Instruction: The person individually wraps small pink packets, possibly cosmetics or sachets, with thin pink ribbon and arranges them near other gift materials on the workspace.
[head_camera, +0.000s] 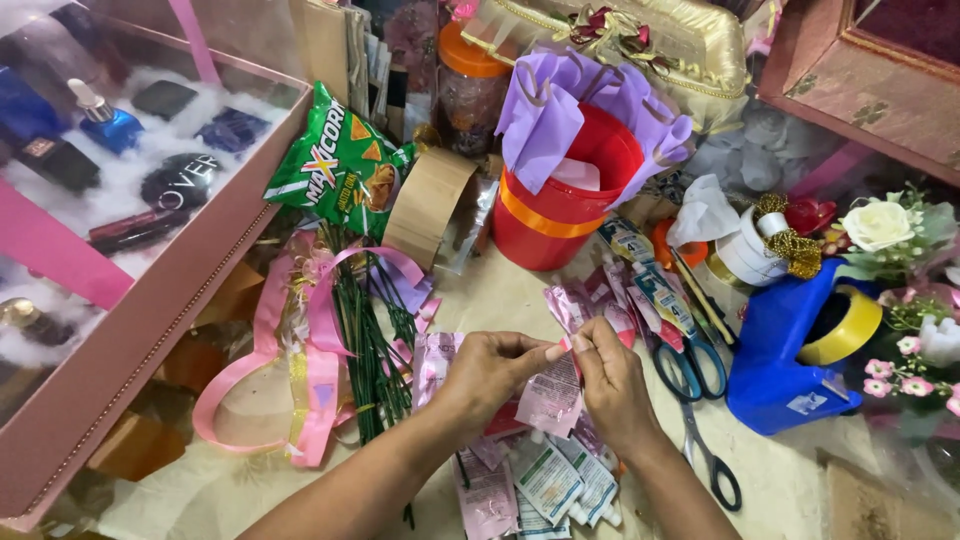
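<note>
Both grips pinch one small pink sachet (551, 395): the left hand (487, 372) and right hand (612, 382) grasp its top edge just below the red bucket (560, 205). More sachets (545, 478) lie beneath it, blue-handled scissors (690, 385) and a blue tape dispenser (790, 350) to the bucket's lower right.

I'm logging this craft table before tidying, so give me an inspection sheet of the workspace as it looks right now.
Surface: pale table, mostly covered.
Job's things: small pink sachet pinched by both hands; more sachets below.
Clutter: blue-handled scissors, blue tape dispenser, red bucket, green snack bag, pink ribbon.
Grippers: left hand and right hand both grip the sachet.
Cables: nothing seen.
Surroundings: pink display box at left, artificial flowers at right.
</note>
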